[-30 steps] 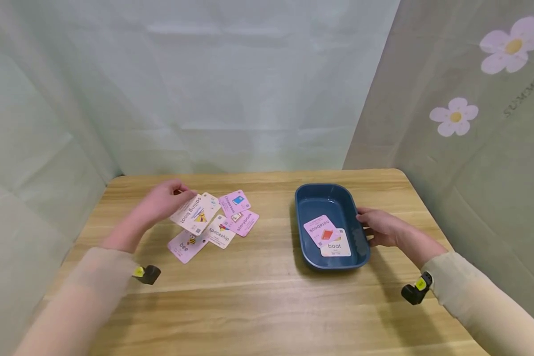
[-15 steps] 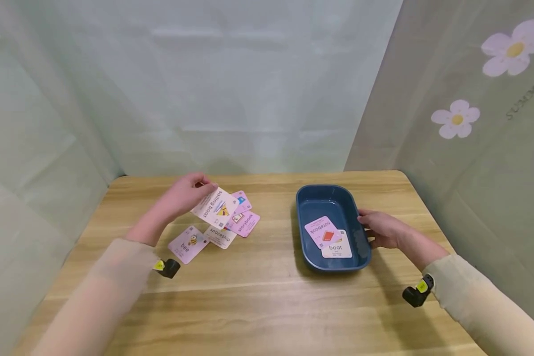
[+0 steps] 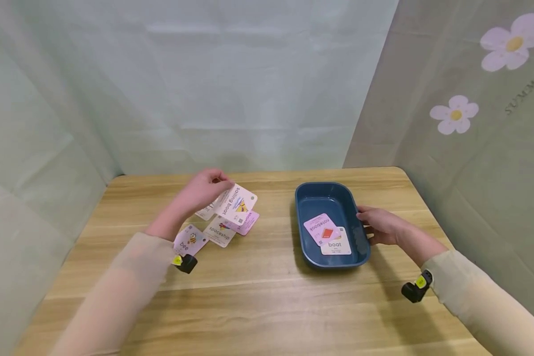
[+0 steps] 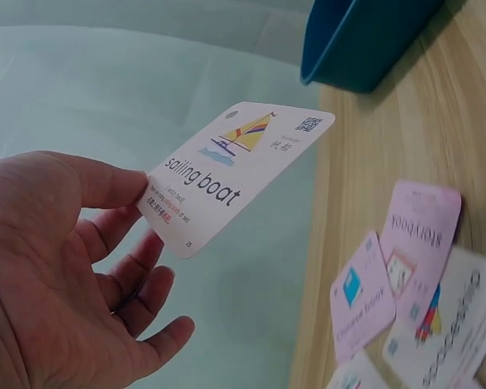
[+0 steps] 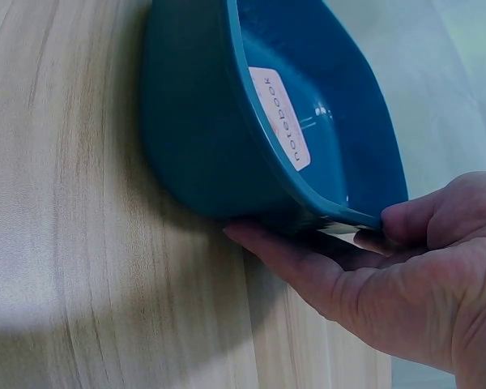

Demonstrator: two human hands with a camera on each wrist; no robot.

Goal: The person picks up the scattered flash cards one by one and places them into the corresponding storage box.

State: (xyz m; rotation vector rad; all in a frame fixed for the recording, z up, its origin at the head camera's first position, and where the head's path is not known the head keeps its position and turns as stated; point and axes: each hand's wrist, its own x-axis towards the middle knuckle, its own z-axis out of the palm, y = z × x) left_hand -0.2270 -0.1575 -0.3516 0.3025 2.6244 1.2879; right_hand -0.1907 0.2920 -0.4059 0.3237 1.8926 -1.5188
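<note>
My left hand pinches the white "sailing boat" card by one edge, thumb on its printed face. It is raised above a loose spread of picture cards. Under it, a white "spaceship" card and a pink "storybook" card show in part, with the pink "bee" card nearer the wrist. The left wrist view also shows a pink "Chinese book" card. My right hand grips the right side wall of a deep blue tray. Inside lie a pink "notebook" card and a white "boat" card, partly overlapped.
The wooden table carries the tray on the right and the card spread on the left. Pale fabric curtains stand along the back and both sides. A black wrist camera sits on the left sleeve, another on the right.
My left hand has carried the sailing boat card rightward over the other cards, uncovering a white card at its left. My right hand and the tray have stayed put.
</note>
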